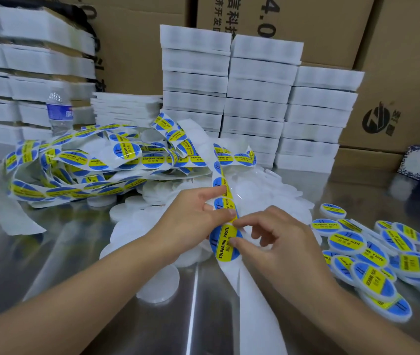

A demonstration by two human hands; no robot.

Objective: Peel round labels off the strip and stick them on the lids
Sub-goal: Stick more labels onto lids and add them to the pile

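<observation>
A long white backing strip [219, 175] with round blue-and-yellow "SOLDERING PASTE" labels runs from a tangled heap [81, 165] at the left down to my hands. My left hand [191, 221] pinches the strip between thumb and fingers. My right hand [278, 242] pinches the edge of one round label [225, 242] at the strip's lower end. Bare white round lids [262, 193] lie piled behind and under my hands. Labelled lids [372, 254] lie heaped at the right. The empty backing [255, 298] trails toward me.
Stacks of white foam trays [255, 103] stand at the back, with more at the left [24, 73]. A water bottle [59, 111] stands at the left. Cardboard boxes [395, 73] wall the rear. The table [50, 252] is shiny metal.
</observation>
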